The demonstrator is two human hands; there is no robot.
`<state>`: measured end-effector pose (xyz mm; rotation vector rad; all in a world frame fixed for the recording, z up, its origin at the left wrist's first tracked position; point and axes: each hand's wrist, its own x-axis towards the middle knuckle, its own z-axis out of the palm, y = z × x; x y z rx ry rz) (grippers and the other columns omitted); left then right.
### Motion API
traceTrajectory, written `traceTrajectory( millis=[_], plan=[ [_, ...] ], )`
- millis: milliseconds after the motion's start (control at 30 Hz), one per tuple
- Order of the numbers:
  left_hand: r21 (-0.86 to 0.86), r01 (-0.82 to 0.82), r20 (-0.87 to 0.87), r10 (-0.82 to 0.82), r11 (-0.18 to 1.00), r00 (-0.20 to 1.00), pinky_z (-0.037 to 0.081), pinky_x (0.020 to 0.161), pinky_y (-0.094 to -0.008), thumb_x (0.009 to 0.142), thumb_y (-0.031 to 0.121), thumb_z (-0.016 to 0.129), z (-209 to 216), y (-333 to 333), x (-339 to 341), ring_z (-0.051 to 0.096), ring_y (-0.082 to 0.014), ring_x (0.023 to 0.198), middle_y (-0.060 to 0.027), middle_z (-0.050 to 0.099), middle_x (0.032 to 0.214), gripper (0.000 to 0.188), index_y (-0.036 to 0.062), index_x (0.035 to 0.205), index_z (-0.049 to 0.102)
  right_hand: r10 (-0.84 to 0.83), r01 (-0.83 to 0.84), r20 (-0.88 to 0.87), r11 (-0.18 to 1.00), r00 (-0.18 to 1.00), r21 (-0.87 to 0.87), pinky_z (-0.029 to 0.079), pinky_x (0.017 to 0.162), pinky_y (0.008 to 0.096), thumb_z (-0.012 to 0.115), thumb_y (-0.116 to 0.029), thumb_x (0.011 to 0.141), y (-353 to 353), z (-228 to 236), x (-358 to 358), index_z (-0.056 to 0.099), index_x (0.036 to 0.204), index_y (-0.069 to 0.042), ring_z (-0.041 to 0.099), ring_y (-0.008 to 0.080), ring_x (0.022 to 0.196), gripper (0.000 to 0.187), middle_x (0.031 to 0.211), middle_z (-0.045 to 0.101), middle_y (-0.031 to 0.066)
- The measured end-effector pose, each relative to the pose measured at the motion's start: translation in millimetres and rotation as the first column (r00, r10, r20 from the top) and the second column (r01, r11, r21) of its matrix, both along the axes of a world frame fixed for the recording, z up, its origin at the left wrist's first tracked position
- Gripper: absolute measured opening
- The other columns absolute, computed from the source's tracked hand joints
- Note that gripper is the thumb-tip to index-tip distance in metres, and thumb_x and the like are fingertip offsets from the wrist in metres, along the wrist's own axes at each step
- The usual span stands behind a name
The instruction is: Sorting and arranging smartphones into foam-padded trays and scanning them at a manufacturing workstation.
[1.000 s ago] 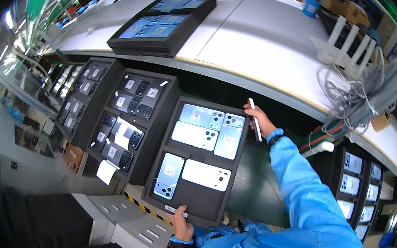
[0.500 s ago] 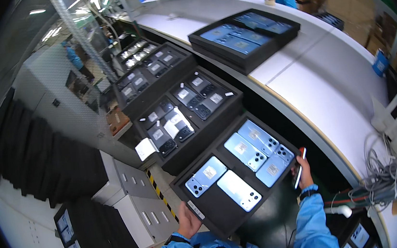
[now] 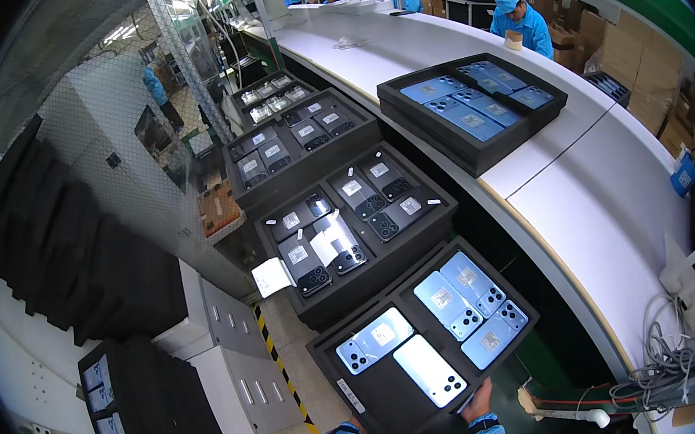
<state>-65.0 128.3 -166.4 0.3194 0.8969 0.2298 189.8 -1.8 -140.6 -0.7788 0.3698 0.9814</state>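
Observation:
Near the lower middle is a black foam tray [image 3: 338, 328] with several light-blue phones [image 3: 430, 369] lying in its recesses, camera lenses showing. My right hand [image 3: 476, 402] grips the tray's near right edge, its fingers partly beneath it. At the near left edge, only a sliver of my left hand [image 3: 357, 424] shows against the tray; its fingers are hidden. Just beyond stands another stack of foam trays [image 3: 347, 297], with dark phones [image 3: 302, 264] and several small white labels in the top one. A white paper sheet [image 3: 271, 277] overhangs its left side.
On the curved white counter [image 3: 590, 183] to the right sits another foam tray [image 3: 478, 165] of blue phones. Stacked black foam [image 3: 90, 261] and a drawer cabinet [image 3: 255, 388] stand left. Coiled cables [image 3: 662, 353] hang at lower right. A co-worker [image 3: 524, 25] is across the counter.
My right hand has moved from the tray's right side to its near edge. The red-edged phone it held is out of sight. My left hand has slipped lower, mostly hidden.

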Motion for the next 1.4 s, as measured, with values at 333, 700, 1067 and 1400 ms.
traceTrajectory(
  millis=[333, 700, 1067, 1400],
  plan=[
    [-0.060, 0.080, -0.115, -0.087, 0.995, 0.990, 0.043, 0.103, -0.0494, 0.096, 0.054, 0.039, -5.2, 16.3, -38.0, 0.054, -0.0325, 0.118, -0.0141, 0.054, 0.134, 0.061, 0.0087, 0.134, 0.052, -0.041, 0.039, -0.025, 0.997, 0.999, -0.067, 0.048, 0.102, 0.0466, 0.043, -0.051, 0.099, -11.6, -21.2, 5.4, 0.054, 0.133, -0.005, 0.060, 0.0328, 0.117, 0.058, 0.129, 0.061, 0.0140],
    [0.084, 0.021, -0.153, -0.008, 0.996, 0.988, 0.046, 0.100, -0.0473, 0.096, 0.048, 0.041, -15.3, 93.5, 13.2, 0.058, -0.0320, 0.111, -0.0145, 0.059, 0.126, 0.055, 0.0063, 0.128, 0.056, -0.037, 0.025, -0.089, 0.990, 0.995, -0.139, 0.052, 0.087, 0.0364, 0.051, -0.042, 0.097, -0.9, -28.9, 5.0, 0.057, 0.125, -0.007, 0.062, 0.0194, 0.101, 0.045, 0.113, 0.066, 0.0068],
    [0.210, -0.005, -0.145, 0.036, 0.978, 0.989, 0.049, 0.097, -0.0453, 0.095, 0.042, 0.043, 8.2, 163.9, 9.3, 0.062, -0.0316, 0.104, -0.0150, 0.064, 0.118, 0.050, 0.0039, 0.122, 0.060, 0.146, -0.172, -0.120, 0.954, 0.982, -0.245, 0.048, 0.060, 0.0266, 0.052, -0.044, 0.097, -20.7, -37.6, -106.1, 0.057, 0.118, -0.013, 0.061, 0.0105, 0.079, 0.038, 0.092, 0.066, -0.0011],
    [0.045, 0.174, -0.131, -0.167, 0.984, 0.977, 0.051, 0.094, -0.0434, 0.095, 0.036, 0.044, -47.3, 60.9, -90.0, 0.065, -0.0311, 0.097, -0.0154, 0.069, 0.111, 0.045, 0.0018, 0.117, 0.064, 0.158, -0.142, 0.041, 0.955, 0.987, -0.262, 0.047, 0.102, 0.0420, 0.047, -0.044, 0.100, -83.9, 33.1, -83.2, 0.049, 0.138, -0.009, 0.054, 0.0230, 0.122, 0.052, 0.134, 0.057, 0.0100]
  ],
)
